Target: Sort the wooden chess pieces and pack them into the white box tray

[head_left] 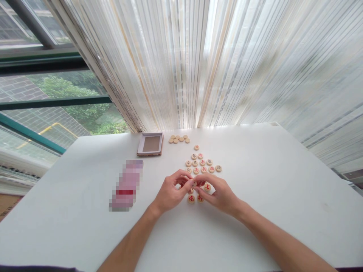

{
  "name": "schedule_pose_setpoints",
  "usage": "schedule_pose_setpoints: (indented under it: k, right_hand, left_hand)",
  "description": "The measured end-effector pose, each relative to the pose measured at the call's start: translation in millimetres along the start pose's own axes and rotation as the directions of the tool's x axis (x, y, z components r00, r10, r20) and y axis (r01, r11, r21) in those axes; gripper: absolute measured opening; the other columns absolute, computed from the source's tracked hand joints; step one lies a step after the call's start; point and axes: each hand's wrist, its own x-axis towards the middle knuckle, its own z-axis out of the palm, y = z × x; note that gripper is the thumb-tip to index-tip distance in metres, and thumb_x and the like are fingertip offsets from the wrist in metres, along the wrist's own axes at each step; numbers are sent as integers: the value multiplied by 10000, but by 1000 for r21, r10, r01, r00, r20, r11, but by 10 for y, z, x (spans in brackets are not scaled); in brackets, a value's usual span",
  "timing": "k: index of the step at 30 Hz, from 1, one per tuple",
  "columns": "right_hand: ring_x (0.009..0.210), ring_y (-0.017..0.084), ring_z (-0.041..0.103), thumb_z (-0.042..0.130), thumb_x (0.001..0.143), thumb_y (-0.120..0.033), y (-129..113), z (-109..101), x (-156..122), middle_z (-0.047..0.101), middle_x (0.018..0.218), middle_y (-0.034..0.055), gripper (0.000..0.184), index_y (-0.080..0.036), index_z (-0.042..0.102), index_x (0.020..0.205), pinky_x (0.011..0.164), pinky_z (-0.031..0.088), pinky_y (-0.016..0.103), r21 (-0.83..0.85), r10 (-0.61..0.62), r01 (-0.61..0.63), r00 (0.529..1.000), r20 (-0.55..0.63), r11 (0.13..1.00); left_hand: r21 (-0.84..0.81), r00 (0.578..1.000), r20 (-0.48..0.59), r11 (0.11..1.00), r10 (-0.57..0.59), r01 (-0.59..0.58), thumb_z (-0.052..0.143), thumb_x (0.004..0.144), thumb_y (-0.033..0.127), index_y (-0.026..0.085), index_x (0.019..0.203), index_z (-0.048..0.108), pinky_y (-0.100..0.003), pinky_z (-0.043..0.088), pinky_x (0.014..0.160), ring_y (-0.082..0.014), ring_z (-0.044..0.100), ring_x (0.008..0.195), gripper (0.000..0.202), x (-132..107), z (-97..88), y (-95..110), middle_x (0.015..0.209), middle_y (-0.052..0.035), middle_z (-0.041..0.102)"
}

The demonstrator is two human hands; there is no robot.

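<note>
Both hands meet over a group of round wooden Chinese chess pieces at the middle of the table. Between the fingertips is a chess piece [194, 184], its marking too small to read. My left hand [172, 190] pinches it from the left, and my right hand [217, 190] closes on it from the right. Rows of pieces with red and black characters spread beyond the fingers, narrowing to a single red-marked piece [196, 147]. Close under the hands lie a red-marked piece [191, 198] and another [207, 187] by my right fingers. The hands hide some pieces.
Several blank-looking pieces [181, 139] lie face down at the back of the white table [269, 162]. An open shallow box [150, 144] stands to their left. A blurred-out pink bottle-like shape [127, 185] is at left. Striped curtains [176, 64] hang behind.
</note>
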Motion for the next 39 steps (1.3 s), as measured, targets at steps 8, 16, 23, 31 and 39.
schedule_pose_setpoints:
  k: [8,16,23,31,39]
  right_hand:
    - [782,164,682,623,944,-216,14,-22,6,723,903,29,219,-245,635,1161,742,580,313,58,63,-62,998,-15,996]
    - [784,174,675,639,941,-266,10,-40,18,716,914,39,166,-244,642,1105,757,587,326,44,98,-97,995,-29,994]
    - [816,182,684,576,972,-246,-6,-64,18,717,938,40,168,-253,630,1131,776,582,334,64,102,-101,994,-22,993]
    - [784,173,665,582,961,-238,-22,-72,39,706,898,33,119,-242,643,1062,749,569,324,66,132,-131,991,-18,989]
    - [737,158,665,673,903,-249,-9,-82,40,701,820,13,61,-225,643,950,708,563,292,73,174,-173,985,-5,982]
  left_hand:
    - [-10,999,40,1000,23,-22,546,992,363,178,1114,624,-298,564,765,-163,703,757,236,-2,-33,2,790,-20,694]
    - [-5,998,63,1000,18,-18,566,980,352,177,1174,597,-310,559,791,-178,709,808,263,-10,-38,13,834,-37,712]
    - [62,997,58,997,46,-50,624,943,350,198,1176,601,-299,549,791,-179,708,850,279,-9,-26,22,920,-51,735]
    - [146,992,70,983,103,-112,627,938,312,214,1190,596,-272,529,718,-169,695,838,272,-21,-18,7,951,-48,731]
    - [196,989,112,973,100,-120,608,959,300,228,1164,605,-247,510,702,-154,701,829,218,-28,2,11,923,-26,742]
